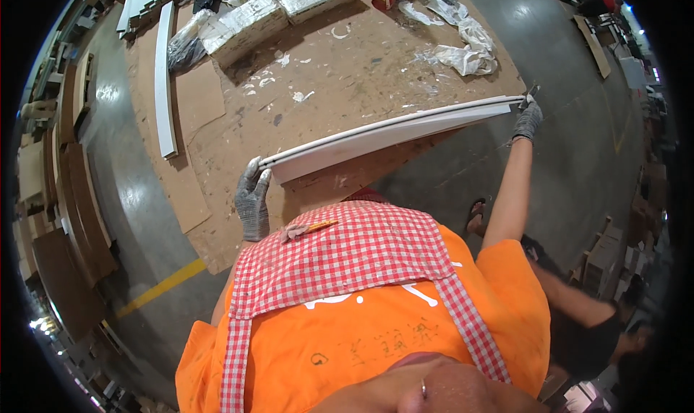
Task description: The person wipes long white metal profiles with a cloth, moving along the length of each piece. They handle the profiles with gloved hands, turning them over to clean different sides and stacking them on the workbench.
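A long white board [390, 139] with a slim raised strip along its far edge spans the near side of the brown work table [311, 73]. My left hand [253, 199], in a grey glove with pale fingertips, is closed around the board's left end. At the right end, my right hand [529, 118] in a matching glove grips the other tip, beyond the table's edge. Something thin and dark sticks up by the right fingers, too small to name. The board slants, its right end farther from me than its left.
A narrow white strip [165, 87] lies along the table's left side beside a cardboard sheet [201, 98]. Plastic-wrapped blocks [249, 28] and crumpled white wrapping [470, 48] sit toward the back. Behind my right arm, another person [585, 333] is partly visible. Stacked panels [72, 232] stand at left.
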### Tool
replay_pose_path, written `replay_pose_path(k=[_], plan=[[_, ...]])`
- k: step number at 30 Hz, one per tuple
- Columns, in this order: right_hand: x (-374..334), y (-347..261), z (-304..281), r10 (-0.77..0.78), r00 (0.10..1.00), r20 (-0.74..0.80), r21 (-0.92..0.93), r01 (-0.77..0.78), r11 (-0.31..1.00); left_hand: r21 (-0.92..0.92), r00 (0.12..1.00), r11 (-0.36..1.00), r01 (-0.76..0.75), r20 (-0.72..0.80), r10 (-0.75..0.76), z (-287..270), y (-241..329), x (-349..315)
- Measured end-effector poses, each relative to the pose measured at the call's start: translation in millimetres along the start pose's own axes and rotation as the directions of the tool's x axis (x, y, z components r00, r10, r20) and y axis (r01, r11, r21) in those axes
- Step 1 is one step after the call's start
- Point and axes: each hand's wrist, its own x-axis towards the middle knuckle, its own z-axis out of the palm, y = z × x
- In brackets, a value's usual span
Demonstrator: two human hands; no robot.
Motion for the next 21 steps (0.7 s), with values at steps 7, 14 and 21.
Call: replay_pose_path(k=[7, 14, 21], plan=[[-24, 22, 8, 0.475, 0.878, 0.059, 0.637, -0.400, 0.659, -0.143, 0.940, 0.936, -0.321, 0.072, 0.334, -6, -68, -9], [-37, -15, -3, 0.141, 0.990, -0.028, -0.242, -0.144, 0.959, 0.255, 0.838, 0.799, -0.544, 0.209, 0.504, -20, -54, -4], [-228, -142, 57, -0.203, 0.641, 0.740, 0.176, 0.107, 0.979, 0.554, 0.824, 0.633, -0.540, 0.196, 0.531, -16, -62, 3]])
